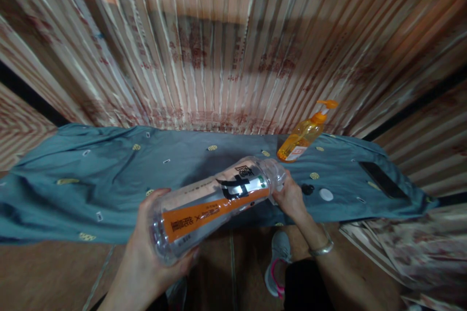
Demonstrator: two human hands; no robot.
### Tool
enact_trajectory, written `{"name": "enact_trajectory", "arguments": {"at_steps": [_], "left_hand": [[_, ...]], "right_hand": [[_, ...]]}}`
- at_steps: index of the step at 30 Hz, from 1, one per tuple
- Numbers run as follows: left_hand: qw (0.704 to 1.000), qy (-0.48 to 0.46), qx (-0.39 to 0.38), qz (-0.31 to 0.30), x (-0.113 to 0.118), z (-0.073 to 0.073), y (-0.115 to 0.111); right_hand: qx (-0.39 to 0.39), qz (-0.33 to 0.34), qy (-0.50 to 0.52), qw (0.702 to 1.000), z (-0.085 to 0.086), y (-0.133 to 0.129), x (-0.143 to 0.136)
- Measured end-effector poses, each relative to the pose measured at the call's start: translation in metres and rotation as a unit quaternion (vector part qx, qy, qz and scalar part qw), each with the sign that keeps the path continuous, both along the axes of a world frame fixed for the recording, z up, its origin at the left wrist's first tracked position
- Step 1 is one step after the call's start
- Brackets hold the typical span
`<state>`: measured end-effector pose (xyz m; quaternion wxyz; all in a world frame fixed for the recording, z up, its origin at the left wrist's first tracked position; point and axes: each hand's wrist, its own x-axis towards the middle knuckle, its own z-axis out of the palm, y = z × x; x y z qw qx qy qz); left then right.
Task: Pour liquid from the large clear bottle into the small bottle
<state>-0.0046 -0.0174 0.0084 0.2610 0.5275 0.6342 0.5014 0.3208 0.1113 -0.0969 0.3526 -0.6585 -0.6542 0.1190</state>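
A large clear bottle (pixel 215 204) with an orange-and-white label is hanging tilted over the front part of the table, its neck pointing right and its base lying nearer the person. The left hand (pixel 140 240) is gripping the base, fingers and thumb spreading around it; the right hand (pixel 290 199) is holding the neck in a closed grip, a silvery bracelet (pixel 323 249) circling the wrist.

Beneath, a creased blue-green cloth (pixel 116 175) is covering the table — small yellow and white motifs dotting it, folds gathering at the left end. Just beyond the neck an orange pump bottle (pixel 301 141) is standing. Near the right hand a small black object (pixel 307 189) and a white disc (pixel 326 194) are lying side by side, and a dark flat slab (pixel 383 180) is resting farther right.

Behind the table, ridged brownish sheets (pixel 233 58) with red print are rising like a wall. Below, brown flooring (pixel 62 267) is showing pale seams — a grey shoe (pixel 279 252) with pink trim is resting there.
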Motion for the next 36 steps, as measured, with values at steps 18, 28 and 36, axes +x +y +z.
{"name": "enact_trajectory", "arguments": {"at_steps": [18,28,36], "left_hand": [[1.0,-0.007,-0.019,-0.019,-0.009,0.0,-0.002],[1.0,0.015,0.003,-0.019,-0.005,-0.007,-0.002],[0.999,0.042,0.007,-0.021,-0.008,-0.017,-0.004]], "right_hand": [[0.012,0.0,-0.01,1.0,-0.005,0.001,0.001],[0.004,-0.006,-0.004,1.0,-0.003,0.001,-0.001],[-0.003,0.004,0.008,1.0,-0.002,0.0,0.0]]}}
